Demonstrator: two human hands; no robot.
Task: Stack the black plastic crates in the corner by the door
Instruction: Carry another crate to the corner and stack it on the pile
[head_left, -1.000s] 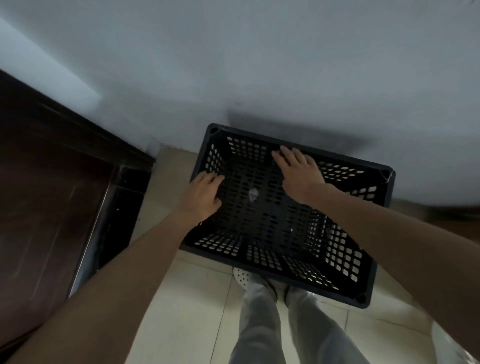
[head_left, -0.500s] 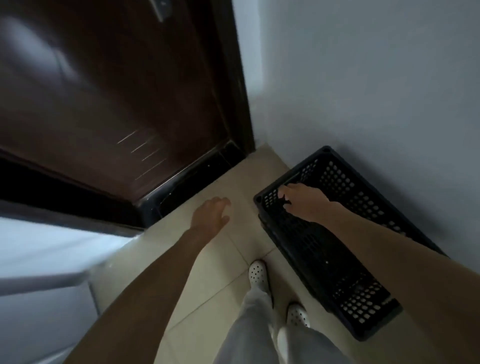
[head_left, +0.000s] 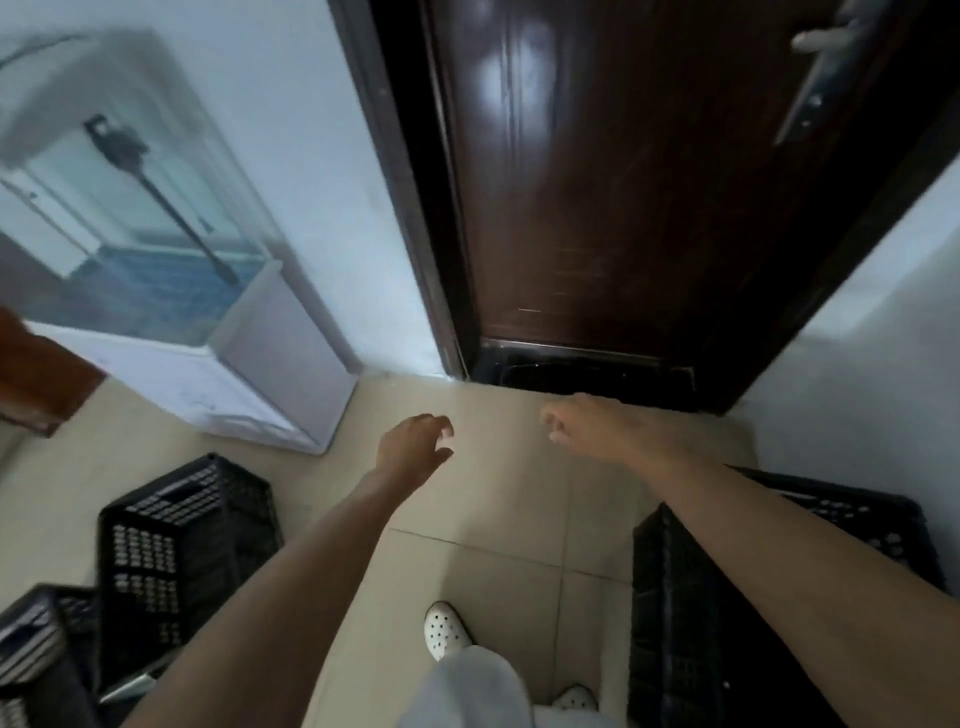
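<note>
**One crate in the corner, at least two left to stack**

A black crate (head_left: 691, 623) is seen on the floor (head_left: 493, 499) at the right, close against the white wall and near the door (head_left: 623, 208), so the stack in the corner is judged to be begun. Whether it is one crate or several nested together cannot be told, because the right forearm lies across it.

Two more are not yet brought. A tipped crate (head_left: 187, 545) lies at the left, well apart from the corner. A further crate (head_left: 47, 649) is cut off by the lower left edge.

The left hand (head_left: 415, 447) and the right hand (head_left: 587, 426) are both held out over the bare tiles between the crates. Nothing is held and nothing is touched. The fingers of the left hand are loosely curled. Those of the right hand are blurred, but appear relaxed.

The task is therefore judged to be at an early part: the crates at the left have yet to be fetched and set on the one in the corner.
</note>
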